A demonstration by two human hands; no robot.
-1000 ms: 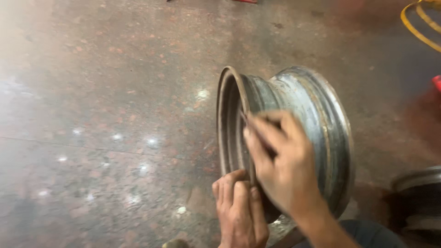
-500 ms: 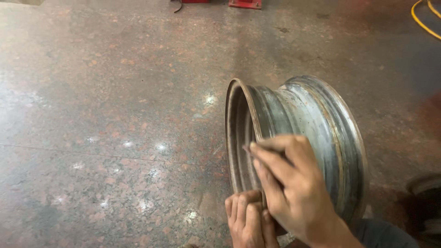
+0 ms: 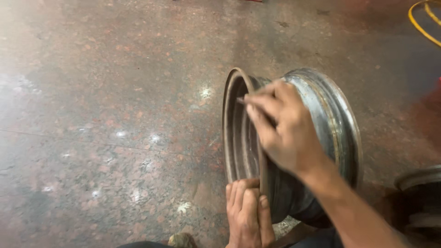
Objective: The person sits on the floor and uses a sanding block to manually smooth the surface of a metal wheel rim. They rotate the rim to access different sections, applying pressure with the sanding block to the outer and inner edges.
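A bare steel wheel rim [image 3: 331, 115], grey and rust-streaked, stands on its edge on the polished stone floor. My left hand [image 3: 247, 213] grips the lower part of its near flange, fingers curled over the lip. My right hand [image 3: 284, 126] is pressed against the upper part of that same flange, fingers pinched on a small dark piece, likely abrasive paper, which is mostly hidden by the fingers. My right forearm crosses the rim's barrel.
A yellow hose [image 3: 422, 23] loops at the top right corner. Part of another dark wheel [image 3: 420, 197] shows at the right edge. Speckled reddish-grey stone floor [image 3: 115, 101] stretches to the left and behind the rim.
My right hand has slid up along the rim's flange, from the lower middle to near the top. My left hand keeps its grip at the bottom.
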